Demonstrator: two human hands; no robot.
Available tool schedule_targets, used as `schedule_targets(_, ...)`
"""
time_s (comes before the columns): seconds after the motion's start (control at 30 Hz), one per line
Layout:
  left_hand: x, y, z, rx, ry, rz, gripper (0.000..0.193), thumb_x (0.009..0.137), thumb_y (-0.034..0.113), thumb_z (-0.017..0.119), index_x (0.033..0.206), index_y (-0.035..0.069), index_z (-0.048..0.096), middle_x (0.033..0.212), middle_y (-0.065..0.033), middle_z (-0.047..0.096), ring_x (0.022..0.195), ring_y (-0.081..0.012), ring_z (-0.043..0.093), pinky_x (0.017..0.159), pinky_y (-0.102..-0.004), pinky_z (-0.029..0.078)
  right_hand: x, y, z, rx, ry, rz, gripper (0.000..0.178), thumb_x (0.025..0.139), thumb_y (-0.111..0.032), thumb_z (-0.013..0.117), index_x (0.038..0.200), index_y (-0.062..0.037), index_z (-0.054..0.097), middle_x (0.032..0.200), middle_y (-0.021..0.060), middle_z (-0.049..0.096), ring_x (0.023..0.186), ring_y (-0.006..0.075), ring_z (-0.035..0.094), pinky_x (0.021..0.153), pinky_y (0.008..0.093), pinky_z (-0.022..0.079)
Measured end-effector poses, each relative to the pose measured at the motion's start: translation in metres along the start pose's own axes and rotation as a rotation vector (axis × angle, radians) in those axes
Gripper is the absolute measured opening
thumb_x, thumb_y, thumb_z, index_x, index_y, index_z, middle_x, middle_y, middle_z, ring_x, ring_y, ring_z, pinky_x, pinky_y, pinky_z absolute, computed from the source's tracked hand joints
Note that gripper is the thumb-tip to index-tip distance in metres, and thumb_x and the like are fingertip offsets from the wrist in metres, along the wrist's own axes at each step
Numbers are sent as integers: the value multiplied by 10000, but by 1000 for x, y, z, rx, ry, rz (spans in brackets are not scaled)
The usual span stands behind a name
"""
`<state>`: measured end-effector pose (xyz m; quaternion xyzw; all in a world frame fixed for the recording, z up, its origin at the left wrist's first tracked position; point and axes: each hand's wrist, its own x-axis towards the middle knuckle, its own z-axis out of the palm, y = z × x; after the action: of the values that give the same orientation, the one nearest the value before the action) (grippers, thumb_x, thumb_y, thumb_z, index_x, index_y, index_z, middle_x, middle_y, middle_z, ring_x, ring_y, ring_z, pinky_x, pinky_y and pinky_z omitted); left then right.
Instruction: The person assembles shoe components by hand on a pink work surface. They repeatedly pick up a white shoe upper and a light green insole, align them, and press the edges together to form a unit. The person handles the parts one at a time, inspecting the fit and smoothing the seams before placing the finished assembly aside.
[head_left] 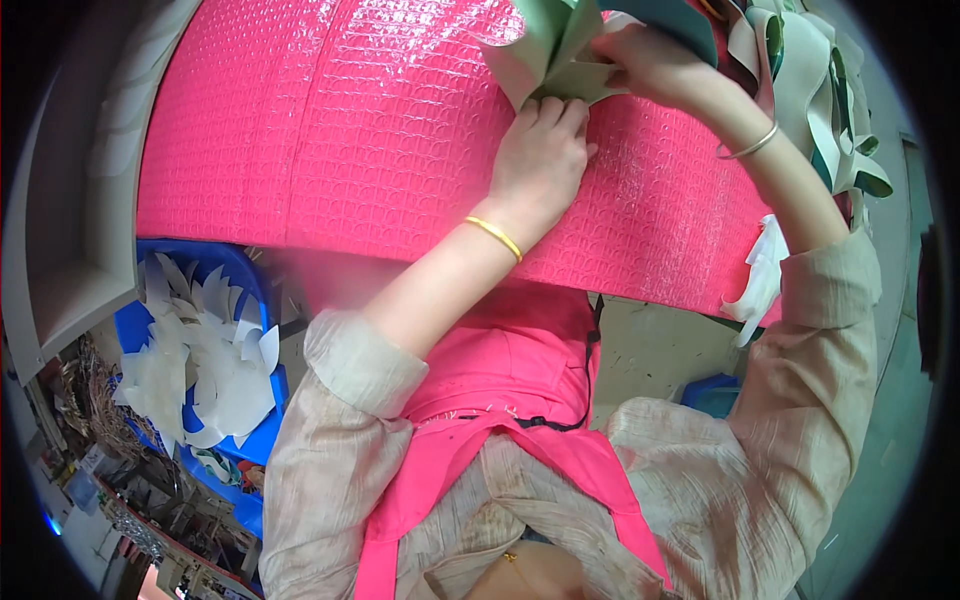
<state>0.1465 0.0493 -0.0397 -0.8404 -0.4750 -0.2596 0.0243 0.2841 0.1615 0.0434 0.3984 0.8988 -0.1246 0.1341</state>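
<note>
At the far side of the pink table, pale green sheet pieces (548, 48) stand folded and bent upward. My left hand (540, 160) has its fingers curled against their near edge, gripping it. From the right, my right hand (650, 65) reaches over with bent fingers closed on their right side; its fingertips are partly hidden. A dark teal piece (675, 28) lies just beyond my right hand, close to its knuckles. The material looks like thin, flexible sheet, and its upper part runs out of the picture.
A shiny, embossed pink cover (350, 150) spreads over the table. Pale and dark green strips (815, 90) hang at the right edge, with a white scrap (762, 275) nearer me. Blue bins (200, 252) at the left hold white cut pieces (205, 360). A grey shelf (75, 200) borders the table's left.
</note>
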Motion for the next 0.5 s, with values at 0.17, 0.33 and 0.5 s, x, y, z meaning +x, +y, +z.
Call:
schedule_targets(0.17, 8, 4, 3, 11, 38, -80, 331, 778, 230, 563, 1033, 19, 581, 859, -28, 481, 796, -196, 457, 724, -323, 379, 12, 5, 0, -177, -90, 47, 255, 728, -221, 623, 910, -43, 638, 834, 183, 628, 793, 273, 620, 713, 344, 473)
schedule_targets(0.33, 17, 13, 14, 131, -28, -25, 304, 761, 197, 561, 994, 1, 584, 910, -53, 501, 842, -199, 461, 773, -327, 381, 20, 0, -2, -288, -202, 0, 192, 731, -214, 605, 736, -28, 650, 724, 152, 628, 700, 272, 622, 624, 349, 477)
schedule_targets(0.5, 23, 18, 18, 11, 5, -123, 340, 771, 193, 569, 1070, 31, 575, 974, -46, 510, 872, -208, 456, 795, -339, 380, 30, 13, 15, -360, -133, -20, 182, 714, -218, 610, 700, -41, 651, 687, 139, 624, 638, 256, 613, 582, 357, 469)
